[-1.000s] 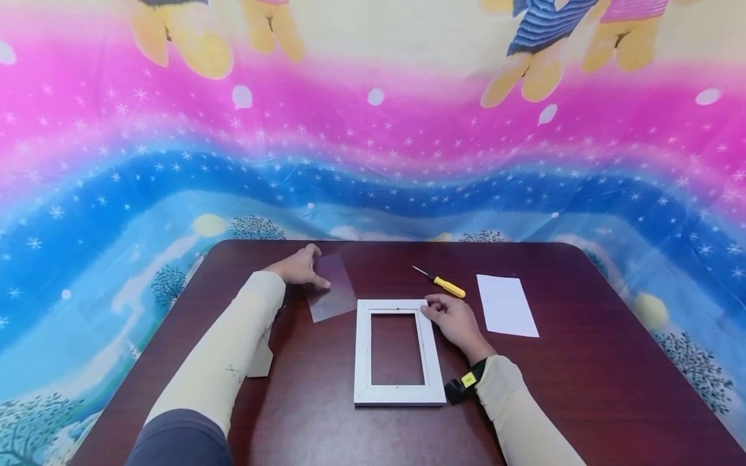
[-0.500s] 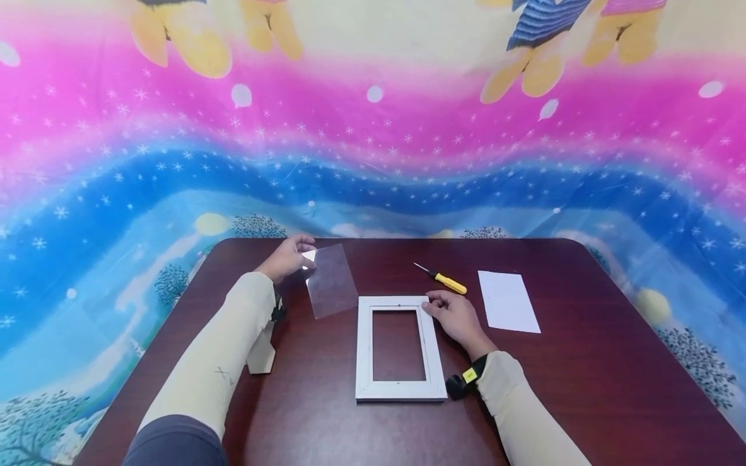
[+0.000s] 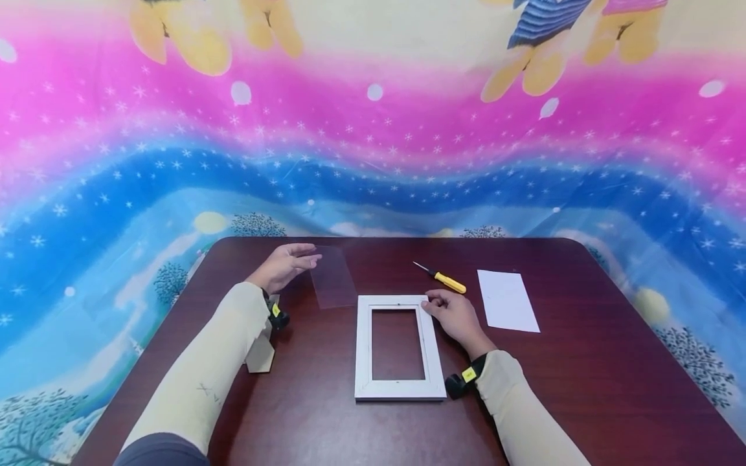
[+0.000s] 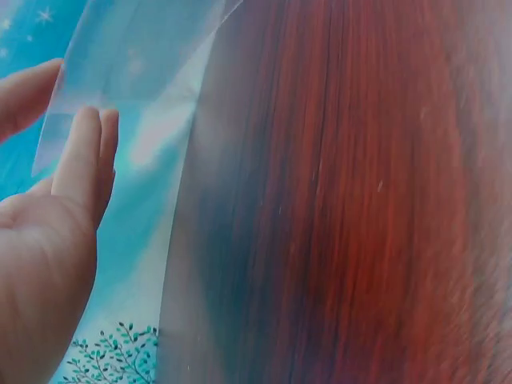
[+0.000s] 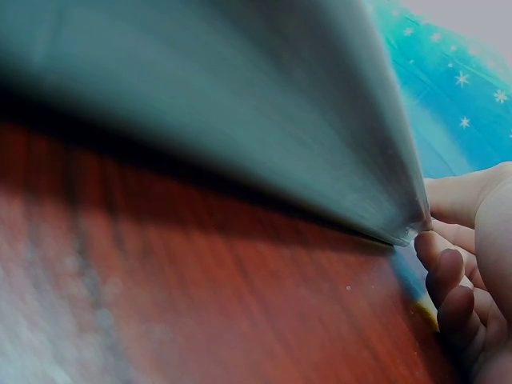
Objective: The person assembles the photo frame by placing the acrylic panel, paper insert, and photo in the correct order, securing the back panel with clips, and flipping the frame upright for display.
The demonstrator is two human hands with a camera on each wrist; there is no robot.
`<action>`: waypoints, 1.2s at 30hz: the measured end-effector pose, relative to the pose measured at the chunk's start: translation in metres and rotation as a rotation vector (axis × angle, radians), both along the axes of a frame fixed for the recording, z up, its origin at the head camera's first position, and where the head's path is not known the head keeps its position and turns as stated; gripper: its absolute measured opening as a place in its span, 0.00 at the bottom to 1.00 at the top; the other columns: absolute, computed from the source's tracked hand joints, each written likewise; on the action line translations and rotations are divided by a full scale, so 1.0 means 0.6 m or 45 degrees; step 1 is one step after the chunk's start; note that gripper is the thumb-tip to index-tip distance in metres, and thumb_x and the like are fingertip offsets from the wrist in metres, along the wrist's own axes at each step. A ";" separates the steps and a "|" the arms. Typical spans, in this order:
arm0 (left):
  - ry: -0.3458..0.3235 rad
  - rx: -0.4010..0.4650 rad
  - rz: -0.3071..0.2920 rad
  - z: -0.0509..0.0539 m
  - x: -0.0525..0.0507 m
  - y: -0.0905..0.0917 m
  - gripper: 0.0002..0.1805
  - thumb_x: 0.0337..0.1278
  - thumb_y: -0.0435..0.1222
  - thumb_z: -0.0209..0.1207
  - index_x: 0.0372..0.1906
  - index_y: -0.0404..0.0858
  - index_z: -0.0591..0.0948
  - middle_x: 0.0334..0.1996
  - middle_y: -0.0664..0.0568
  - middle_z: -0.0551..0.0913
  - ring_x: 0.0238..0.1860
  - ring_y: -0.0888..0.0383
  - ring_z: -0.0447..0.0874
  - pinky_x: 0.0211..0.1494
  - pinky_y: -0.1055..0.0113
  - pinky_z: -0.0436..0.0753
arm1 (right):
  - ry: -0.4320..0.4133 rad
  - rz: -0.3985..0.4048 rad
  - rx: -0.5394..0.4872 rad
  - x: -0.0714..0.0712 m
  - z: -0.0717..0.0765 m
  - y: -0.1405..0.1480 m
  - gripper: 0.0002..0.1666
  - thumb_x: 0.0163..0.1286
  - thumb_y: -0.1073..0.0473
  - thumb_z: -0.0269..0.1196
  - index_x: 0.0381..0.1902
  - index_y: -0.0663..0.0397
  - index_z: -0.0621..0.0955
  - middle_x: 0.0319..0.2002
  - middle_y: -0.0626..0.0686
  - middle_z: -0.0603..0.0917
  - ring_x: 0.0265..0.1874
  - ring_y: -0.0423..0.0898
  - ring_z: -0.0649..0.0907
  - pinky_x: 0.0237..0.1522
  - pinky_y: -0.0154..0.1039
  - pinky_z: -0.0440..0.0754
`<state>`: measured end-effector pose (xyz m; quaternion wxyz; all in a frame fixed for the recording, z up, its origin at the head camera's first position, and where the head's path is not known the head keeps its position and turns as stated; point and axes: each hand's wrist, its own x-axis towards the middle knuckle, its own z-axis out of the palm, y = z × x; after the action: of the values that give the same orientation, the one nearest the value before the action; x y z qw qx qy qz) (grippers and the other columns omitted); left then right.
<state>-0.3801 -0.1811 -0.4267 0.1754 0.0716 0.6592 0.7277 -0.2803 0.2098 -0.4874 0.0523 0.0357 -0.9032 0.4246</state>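
Observation:
My left hand [image 3: 285, 265] pinches a clear plastic sheet [image 3: 335, 281] by its left edge, at the far left part of the table. In the left wrist view the transparent sheet [image 4: 144, 56] tilts up between thumb and fingers. Flat on the table, a white rectangular picture frame [image 3: 364, 349] lies with its opening bare to the wood. My right hand [image 3: 454, 317] grips its far right corner; the right wrist view has thumb and curled fingers at that corner of the frame [image 5: 240, 104], seen close and blurred.
A screwdriver [image 3: 449, 282] with a yellow handle lies beyond the frame. Right of it is a white sheet of paper [image 3: 508, 301]. A beige board [image 3: 260, 357] sits partly hidden under the left forearm. The table [image 3: 583, 388] ends at a printed cloth backdrop [image 3: 373, 162].
The left hand has taken the clear sheet by its edge, drawn back slightly left and tilted it. The right hand and the frame have stayed in place.

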 end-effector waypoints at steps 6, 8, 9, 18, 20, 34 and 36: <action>0.005 -0.038 0.031 0.003 0.016 0.007 0.25 0.66 0.21 0.52 0.67 0.25 0.66 0.68 0.36 0.65 0.67 0.43 0.66 0.66 0.56 0.69 | -0.014 -0.001 0.003 0.001 0.001 0.001 0.21 0.68 0.45 0.64 0.53 0.49 0.83 0.33 0.46 0.81 0.30 0.47 0.77 0.33 0.43 0.74; -0.007 -0.034 0.013 0.004 0.021 0.008 0.25 0.67 0.21 0.52 0.67 0.28 0.67 0.68 0.39 0.65 0.66 0.44 0.68 0.64 0.56 0.72 | -0.014 0.000 0.000 0.000 0.002 0.002 0.21 0.68 0.45 0.64 0.53 0.49 0.83 0.32 0.46 0.81 0.30 0.47 0.77 0.33 0.43 0.74; -0.008 -0.030 -0.005 0.005 0.024 0.008 0.26 0.67 0.21 0.52 0.69 0.30 0.66 0.68 0.40 0.65 0.65 0.44 0.68 0.63 0.55 0.72 | -0.013 0.000 0.001 0.000 0.002 0.002 0.21 0.68 0.45 0.64 0.53 0.49 0.83 0.32 0.46 0.81 0.30 0.47 0.77 0.33 0.43 0.74; -0.020 0.041 -0.157 0.000 0.047 0.005 0.38 0.67 0.22 0.51 0.77 0.47 0.54 0.65 0.33 0.67 0.61 0.39 0.73 0.59 0.47 0.75 | -0.008 0.005 -0.013 0.000 0.000 0.001 0.21 0.68 0.46 0.64 0.53 0.49 0.83 0.33 0.46 0.81 0.30 0.47 0.77 0.33 0.43 0.73; -0.017 0.051 -0.179 -0.001 0.051 0.005 0.40 0.68 0.21 0.48 0.78 0.48 0.51 0.65 0.31 0.66 0.61 0.38 0.72 0.58 0.46 0.76 | -0.007 0.003 -0.009 0.000 -0.001 0.001 0.21 0.68 0.46 0.64 0.53 0.49 0.83 0.33 0.46 0.81 0.30 0.47 0.77 0.33 0.43 0.73; -0.021 0.030 -0.023 -0.008 0.074 0.000 0.30 0.70 0.26 0.51 0.74 0.37 0.59 0.68 0.32 0.64 0.62 0.39 0.72 0.54 0.54 0.80 | -0.013 -0.001 -0.001 0.000 0.000 0.000 0.21 0.69 0.45 0.64 0.53 0.49 0.83 0.33 0.46 0.81 0.30 0.47 0.77 0.33 0.43 0.73; -0.012 0.025 -0.006 -0.010 0.077 -0.002 0.29 0.71 0.27 0.51 0.73 0.35 0.59 0.68 0.31 0.64 0.62 0.39 0.71 0.54 0.54 0.80 | -0.015 -0.003 0.003 0.001 0.000 0.000 0.20 0.69 0.46 0.64 0.53 0.49 0.83 0.33 0.46 0.81 0.30 0.47 0.77 0.34 0.42 0.73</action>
<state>-0.3337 -0.1825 -0.4325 0.1795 0.0714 0.6509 0.7342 -0.2800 0.2098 -0.4875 0.0473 0.0323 -0.9040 0.4236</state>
